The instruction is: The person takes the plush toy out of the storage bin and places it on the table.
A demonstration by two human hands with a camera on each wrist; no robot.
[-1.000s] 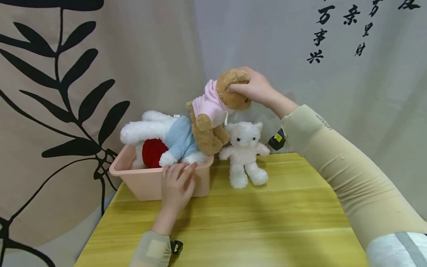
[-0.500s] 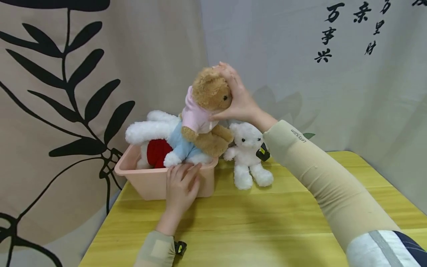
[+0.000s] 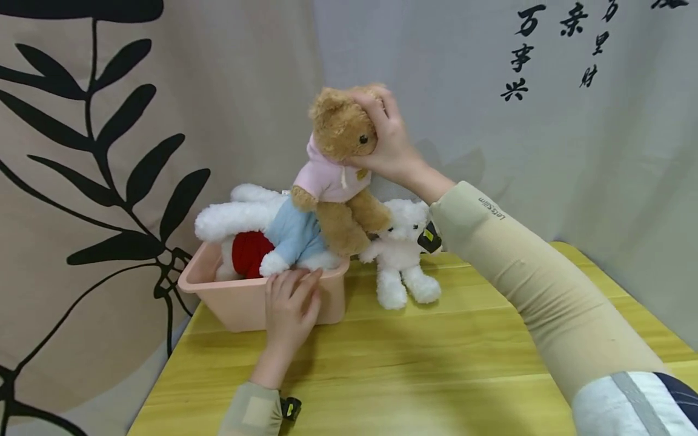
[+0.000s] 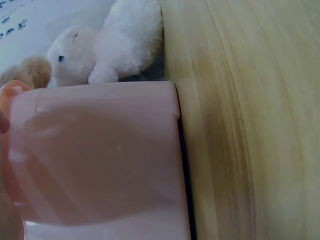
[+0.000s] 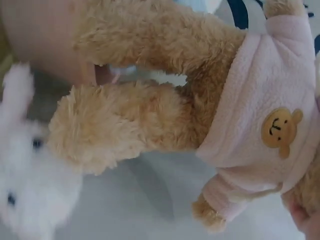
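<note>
My right hand [image 3: 389, 136] grips a brown teddy bear [image 3: 340, 130] by the head. The bear wears a pink hoodie with a small bear face on the front, plain in the right wrist view. It is upright above the right end of a pink plastic bin [image 3: 248, 300], its legs hanging in front of a white plush toy [image 3: 400, 266]. My left hand [image 3: 290, 303] holds the bin's front rim, fingers bent over the edge. In the bin lie white plush toys, one in a blue top [image 3: 297, 233], and something red [image 3: 252, 254].
The bin stands at the back left of the wooden table [image 3: 409, 363]. Beside it, the white plush toy sits upright close to the curtain [image 3: 491, 151]. My right forearm [image 3: 523, 278] reaches across the table's right side.
The teddy bear has turned from tilted head-right to upright, and its head has moved left and up with my right hand. My left hand stays on the bin's rim.
</note>
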